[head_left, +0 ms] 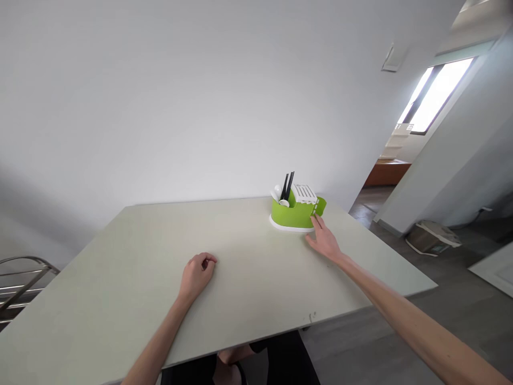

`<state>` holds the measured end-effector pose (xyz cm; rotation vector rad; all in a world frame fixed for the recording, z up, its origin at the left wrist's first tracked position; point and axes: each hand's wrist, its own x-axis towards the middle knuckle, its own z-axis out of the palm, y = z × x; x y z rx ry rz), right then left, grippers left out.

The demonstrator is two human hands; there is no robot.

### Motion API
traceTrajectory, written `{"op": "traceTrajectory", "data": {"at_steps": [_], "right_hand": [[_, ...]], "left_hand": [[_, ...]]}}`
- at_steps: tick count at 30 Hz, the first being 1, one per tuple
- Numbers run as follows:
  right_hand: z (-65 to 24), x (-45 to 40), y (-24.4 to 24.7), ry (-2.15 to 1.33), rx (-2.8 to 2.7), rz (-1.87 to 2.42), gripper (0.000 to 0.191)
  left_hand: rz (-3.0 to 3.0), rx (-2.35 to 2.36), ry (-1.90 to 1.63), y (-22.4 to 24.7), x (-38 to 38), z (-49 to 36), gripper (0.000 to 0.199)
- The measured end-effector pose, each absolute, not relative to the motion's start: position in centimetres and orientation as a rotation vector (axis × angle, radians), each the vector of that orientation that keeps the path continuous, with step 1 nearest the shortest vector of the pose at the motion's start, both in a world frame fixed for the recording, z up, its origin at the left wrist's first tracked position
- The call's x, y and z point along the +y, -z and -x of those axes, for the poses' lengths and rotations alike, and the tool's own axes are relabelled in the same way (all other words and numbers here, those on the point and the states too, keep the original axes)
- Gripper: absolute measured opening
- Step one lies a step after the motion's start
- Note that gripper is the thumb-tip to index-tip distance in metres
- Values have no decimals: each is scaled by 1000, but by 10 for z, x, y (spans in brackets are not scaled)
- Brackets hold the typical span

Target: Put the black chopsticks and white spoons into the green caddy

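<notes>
A green and white cutlery holder stands on the table at the back right, against the wall side. Black chopsticks and white spoons stick up from its left part, and a slotted white block tops its right part. My right hand is open beside it, with outstretched fingertips at the holder's lower right front; whether they press on it I cannot tell. Curled on the tabletop at centre left rests my left hand, its fingers folded with nothing visible in them.
The pale table reaches back to a plain wall. A metal rack stands beyond its left edge. On the floor to the right sits a brown box, near a doorway and window. My legs are below the front edge.
</notes>
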<state>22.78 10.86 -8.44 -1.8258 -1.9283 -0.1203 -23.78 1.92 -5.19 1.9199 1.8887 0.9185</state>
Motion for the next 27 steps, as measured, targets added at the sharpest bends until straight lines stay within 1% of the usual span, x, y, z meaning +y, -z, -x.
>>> {"op": "traceTrajectory", "data": {"at_steps": [12,18,27], "right_hand": [[-180,63,68,-4,-2013,1690,77],[-169,45,58,-27,-2060,1662,79],[-156,34,52,-74,-2103,1653,78]], "left_hand": [[-1919,1872,-1001,47,3,214,26],[-1927,1875,-969,44,-18,199,23],[-1905,1897,-976,45,-42,188,25]]}}
